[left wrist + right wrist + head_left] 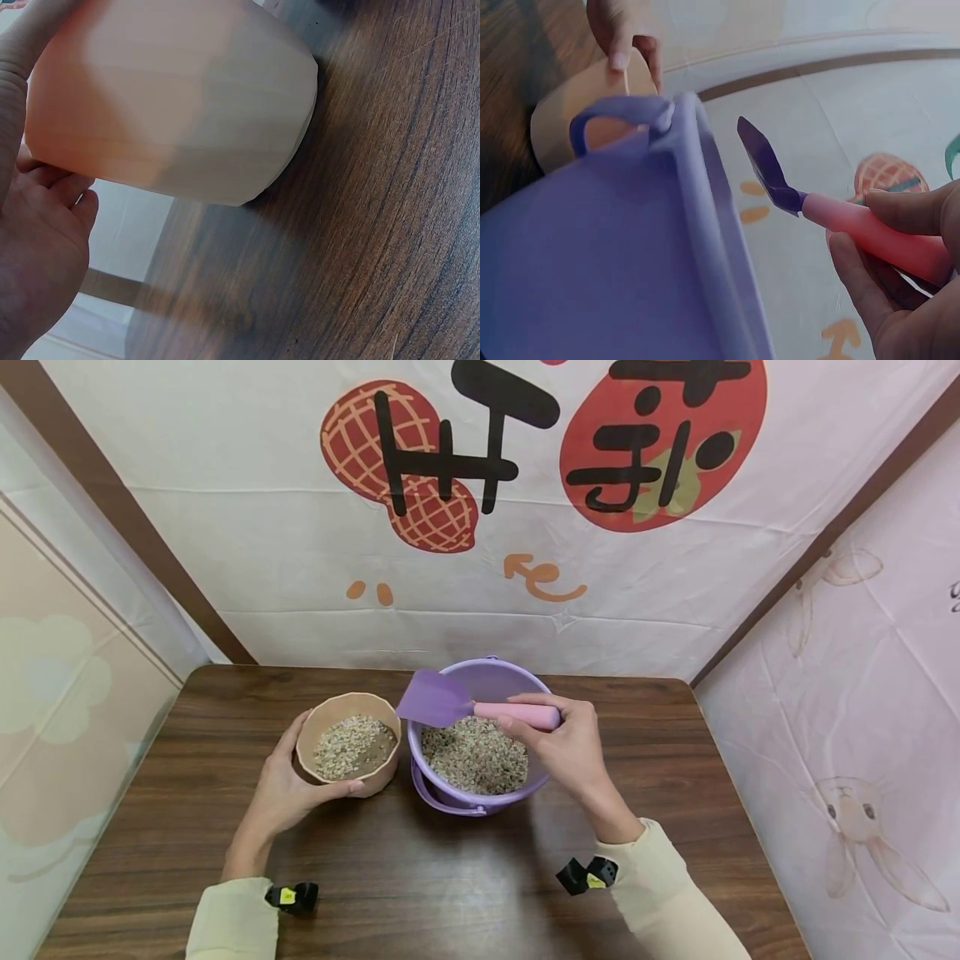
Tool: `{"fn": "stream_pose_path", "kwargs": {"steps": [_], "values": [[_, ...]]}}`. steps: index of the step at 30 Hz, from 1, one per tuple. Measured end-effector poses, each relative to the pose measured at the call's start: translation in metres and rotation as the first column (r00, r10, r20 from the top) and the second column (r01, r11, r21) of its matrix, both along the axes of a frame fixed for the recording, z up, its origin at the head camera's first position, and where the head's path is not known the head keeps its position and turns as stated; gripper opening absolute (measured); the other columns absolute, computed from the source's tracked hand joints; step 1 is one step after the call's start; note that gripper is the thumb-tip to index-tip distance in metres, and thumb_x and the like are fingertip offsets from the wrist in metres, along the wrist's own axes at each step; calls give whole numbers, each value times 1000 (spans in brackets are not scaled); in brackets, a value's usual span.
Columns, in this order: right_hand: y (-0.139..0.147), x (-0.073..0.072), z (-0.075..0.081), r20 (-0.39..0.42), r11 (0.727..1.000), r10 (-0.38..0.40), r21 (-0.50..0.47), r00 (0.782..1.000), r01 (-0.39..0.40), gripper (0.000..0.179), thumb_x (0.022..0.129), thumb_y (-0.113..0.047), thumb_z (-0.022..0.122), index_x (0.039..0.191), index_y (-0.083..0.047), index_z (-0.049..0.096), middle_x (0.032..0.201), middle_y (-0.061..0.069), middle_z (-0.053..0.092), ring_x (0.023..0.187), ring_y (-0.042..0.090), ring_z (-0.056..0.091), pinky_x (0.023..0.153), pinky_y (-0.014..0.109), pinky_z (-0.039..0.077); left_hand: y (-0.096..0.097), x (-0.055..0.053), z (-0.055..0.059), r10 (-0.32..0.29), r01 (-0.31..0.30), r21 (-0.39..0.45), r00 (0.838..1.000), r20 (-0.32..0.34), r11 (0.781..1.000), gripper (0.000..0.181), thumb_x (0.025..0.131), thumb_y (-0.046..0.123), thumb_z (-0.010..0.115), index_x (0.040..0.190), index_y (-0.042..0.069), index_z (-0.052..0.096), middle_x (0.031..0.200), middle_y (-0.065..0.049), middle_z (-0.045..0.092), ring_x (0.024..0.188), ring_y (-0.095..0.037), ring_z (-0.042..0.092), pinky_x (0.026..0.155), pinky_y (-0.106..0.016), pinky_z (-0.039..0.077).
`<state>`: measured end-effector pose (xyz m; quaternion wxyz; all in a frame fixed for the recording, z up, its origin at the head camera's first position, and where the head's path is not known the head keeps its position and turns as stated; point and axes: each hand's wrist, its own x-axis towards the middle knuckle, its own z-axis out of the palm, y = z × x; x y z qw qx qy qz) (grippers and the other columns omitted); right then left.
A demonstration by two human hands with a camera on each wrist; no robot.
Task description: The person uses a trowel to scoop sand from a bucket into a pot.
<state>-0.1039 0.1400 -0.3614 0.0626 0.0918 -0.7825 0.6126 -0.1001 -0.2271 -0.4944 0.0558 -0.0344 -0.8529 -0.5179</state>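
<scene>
A peach flowerpot [382, 777] with faceted sides stands on the table at the left, part-filled with a pale grainy mix [348, 747]. My left hand [285, 789] grips it, thumb along the near side and fingers round the far left. Right beside it is a purple bucket [480, 795], holding more of the coarse, speckled mix [476, 758]. Over the bucket, my right hand [573, 747] holds a small shovel by its pink handle [855, 223]. The purple blade [435, 699] points left toward the pot, above the bucket's left rim.
Both things stand on a dark wood-grain table [465, 893]. The bucket's purple handle [442, 800] hangs down on its near left side. Close behind the table's back edge hangs a white printed cloth [480, 635], with more printed cloth [847, 710] along the right side.
</scene>
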Motion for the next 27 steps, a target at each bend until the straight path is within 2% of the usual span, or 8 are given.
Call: {"fn": "stream_pose_path", "kwargs": {"steps": [10, 17, 22, 27], "values": [[30, 5, -6, 4, 998, -60, 16, 998, 60, 31, 80, -16, 89, 108, -4, 79, 95, 7, 78, 92, 16, 72, 75, 23, 57, 0, 0, -1, 7, -7, -15, 1000, -1, 1000, 127, 57, 25, 102, 161, 18, 28, 149, -21, 45, 133, -40, 42, 103, -62, 35], [48, 9, -11, 38, 995, -95, 43, 995, 93, 33, 81, -16, 88, 110, -5, 78, 97, 8, 77, 86, 12, 70, 65, 21, 55, 1, 0, 0, 9, -9, -17, 1000, 5, 1000, 127, 57, 26, 102, 160, 18, 29, 150, -21, 45, 134, -40, 42, 104, -63, 35], [60, 12, -15, 33, 993, -100, 58, 994, 98, 32, 82, -13, 87, 111, -2, 77, 99, 12, 77, 87, 9, 69, 66, 20, 53, 1, 0, 1, 9, -9, -18, 1000, 7, 1000, 127, 57, 26, 102, 160, 18, 28, 150, -21, 45, 134, -40, 42, 104, -63, 35], [72, 15, -20, 52, 991, -118, 69, 992, 115, 31, 83, -16, 87, 110, -5, 78, 99, 9, 77, 89, 11, 71, 66, 20, 53, 0, 0, 1, 13, -13, -29, 1000, 6, 999, 128, 57, 27, 102, 161, 18, 28, 150, -21, 45, 134, -40, 42, 103, -63, 35]]}}
